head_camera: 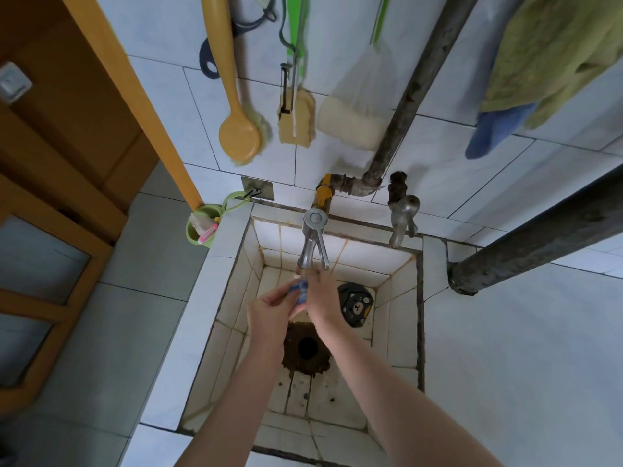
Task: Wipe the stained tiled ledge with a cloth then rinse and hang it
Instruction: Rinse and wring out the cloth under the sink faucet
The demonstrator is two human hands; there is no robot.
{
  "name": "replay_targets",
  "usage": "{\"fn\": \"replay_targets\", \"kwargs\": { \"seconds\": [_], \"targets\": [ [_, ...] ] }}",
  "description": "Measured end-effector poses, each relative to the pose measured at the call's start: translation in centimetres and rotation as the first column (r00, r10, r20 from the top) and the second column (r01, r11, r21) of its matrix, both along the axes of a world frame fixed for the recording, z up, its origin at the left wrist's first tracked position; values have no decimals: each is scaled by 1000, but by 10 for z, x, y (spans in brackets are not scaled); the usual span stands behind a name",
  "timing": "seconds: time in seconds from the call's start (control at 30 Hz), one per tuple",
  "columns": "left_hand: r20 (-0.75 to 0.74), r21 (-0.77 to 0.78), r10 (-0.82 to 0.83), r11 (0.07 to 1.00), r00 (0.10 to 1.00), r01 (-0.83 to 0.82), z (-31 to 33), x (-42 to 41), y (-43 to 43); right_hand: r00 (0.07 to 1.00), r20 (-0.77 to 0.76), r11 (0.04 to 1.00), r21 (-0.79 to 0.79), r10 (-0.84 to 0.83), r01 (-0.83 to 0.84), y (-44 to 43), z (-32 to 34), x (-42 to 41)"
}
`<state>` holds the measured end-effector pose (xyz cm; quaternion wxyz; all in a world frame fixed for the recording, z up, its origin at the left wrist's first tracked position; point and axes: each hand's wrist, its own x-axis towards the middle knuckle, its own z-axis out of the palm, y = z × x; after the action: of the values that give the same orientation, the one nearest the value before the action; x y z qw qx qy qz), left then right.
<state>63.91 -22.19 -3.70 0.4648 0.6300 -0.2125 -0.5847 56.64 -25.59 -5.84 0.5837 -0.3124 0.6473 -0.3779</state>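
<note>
Head view: looking down into a tiled sink basin (397,318), both arms reaching in from the near edge.
Cloth: a small blue cloth (301,291) is sitting bunched between the two hands, right under the spout of the chrome tap (312,244).
Left hand: the left hand (269,311) is pinching the cloth's left end, fingers curled around it.
Right hand: the right hand (322,298) is closing over the cloth's right side, pressing against the left; only a little blue is showing between them.
Water: too blurred to say whether any is running.
Basin floor: a dark, rusty drain hole (306,347) is lying just below the wrists; a black round object (355,305) is resting near the right wrist, apart from it.
Ledge: the white tiled ledge (209,298) is framing the basin on the left, with stained grout along its inner edge.
Room to move: the basin walls are standing close on both sides of the forearms; an old tap (403,217) is jutting out at the back right, and a green cup (202,227) is hanging off the back left corner.
</note>
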Motion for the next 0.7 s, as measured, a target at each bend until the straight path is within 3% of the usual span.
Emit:
{"fn": "replay_targets", "kwargs": {
  "seconds": [0.1,0.27,0.37,0.57,0.7],
  "targets": [
    [-37,-6,37,999,999,-37,2,0,-1,999,-35,1000,-19,8,-8,-4,4,-9],
    [-4,8,83,997,997,-83,3,-3,-10,966,206,978,-173,153,-118,22,11,0],
    [18,-3,53,999,998,-53,6,-9,-9,983,152,981,-182,99,-70,17,8,6],
    [44,-10,-13,1000,999,14,5,-7,0,997,-25,997,6,-73,73,-7,5,-3],
    [25,7,56,998,998,-57,3,-4,-7,994,107,996,-92,18,-8,7,6,-6]
  ]
}}
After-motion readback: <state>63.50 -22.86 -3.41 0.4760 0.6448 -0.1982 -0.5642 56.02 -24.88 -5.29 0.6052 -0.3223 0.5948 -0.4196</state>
